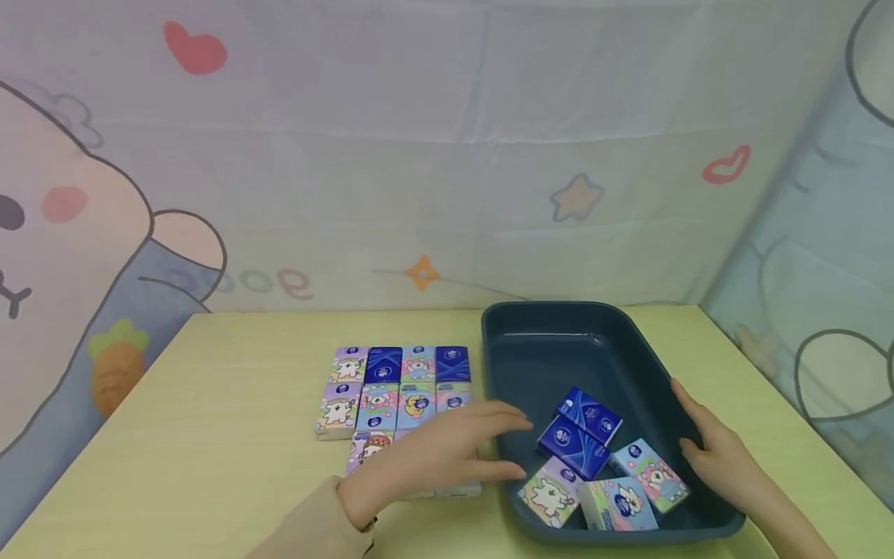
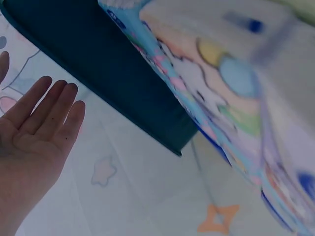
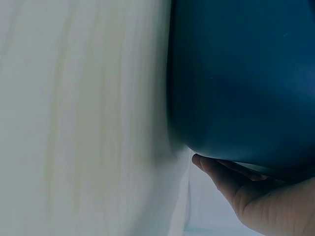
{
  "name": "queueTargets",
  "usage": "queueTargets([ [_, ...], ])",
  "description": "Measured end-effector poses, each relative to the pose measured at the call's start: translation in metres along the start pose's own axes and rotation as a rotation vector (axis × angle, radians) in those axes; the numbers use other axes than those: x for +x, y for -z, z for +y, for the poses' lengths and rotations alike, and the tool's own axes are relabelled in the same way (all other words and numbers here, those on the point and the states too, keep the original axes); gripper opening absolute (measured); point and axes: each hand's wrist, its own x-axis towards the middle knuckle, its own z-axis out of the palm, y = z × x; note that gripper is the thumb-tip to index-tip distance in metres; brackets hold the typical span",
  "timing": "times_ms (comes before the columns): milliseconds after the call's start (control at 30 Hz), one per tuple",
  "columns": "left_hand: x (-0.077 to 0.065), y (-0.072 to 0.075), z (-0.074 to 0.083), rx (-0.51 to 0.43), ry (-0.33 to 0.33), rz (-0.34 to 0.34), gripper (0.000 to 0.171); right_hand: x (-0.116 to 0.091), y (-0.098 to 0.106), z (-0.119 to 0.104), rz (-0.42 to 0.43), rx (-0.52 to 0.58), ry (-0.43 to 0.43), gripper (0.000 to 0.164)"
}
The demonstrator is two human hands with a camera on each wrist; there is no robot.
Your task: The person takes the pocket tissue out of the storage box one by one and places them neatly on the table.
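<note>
Packs (image 1: 379,397) lie in two places: a block of close-set rows on the table (image 1: 209,404), left of the tray (image 1: 552,322), and five loose ones at the tray's near end; of those five, two blue packs (image 1: 574,446) touch each other, and three cartoon packs (image 1: 653,475) lie at differing angles nearer the front wall; the block's two farther rows each show four packs, with two blue ones in the farthest; its nearest row is partly hidden behind the left hand (image 1: 447,446); that hand is spread wide and holds nothing, fingers straight and thumb apart, the tips reaching past the tray's left rim (the left wrist view shows its bare palm); the right hand (image 1: 726,462) holds the tray's right side, fingers against the outer wall and thumb at the rim; a sleeve (image 1: 314,520) covers the left forearm; behind the table hangs a cloth (image 1: 349,171) printed with hearts, stars and a carrot
</note>
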Motion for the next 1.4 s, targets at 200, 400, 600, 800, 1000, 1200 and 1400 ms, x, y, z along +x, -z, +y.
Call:
queueTargets([
  [200,0.020,-0.008,0.005,-0.034,-0.014,-0.149,0.057,0.000,-0.002,0.001,-0.007,0.010,-0.001,0.086],
  [400,0.041,-0.013,0.008,-0.005,-0.031,-0.314,0.064,0.000,-0.001,0.002,0.009,0.004,0.014,0.086],
  [600,0.055,-0.022,0.012,0.057,-0.103,-0.399,0.063,-0.001,-0.002,0.003,0.014,0.025,0.030,0.086],
  [800,0.062,-0.027,0.016,0.154,-0.127,-0.389,0.062,0.000,-0.001,0.002,0.007,0.019,0.013,0.086],
  [1000,0.069,-0.033,0.021,0.264,-0.142,-0.381,0.062,-0.001,0.000,0.002,0.017,0.023,0.025,0.086],
  [1200,0.073,-0.039,0.028,0.334,-0.129,-0.410,0.059,-0.001,0.001,0.001,0.012,0.012,0.012,0.085],
  [1400,0.076,-0.041,0.030,0.347,-0.090,-0.459,0.059,0.000,0.002,-0.001,0.007,0.000,0.008,0.086],
])
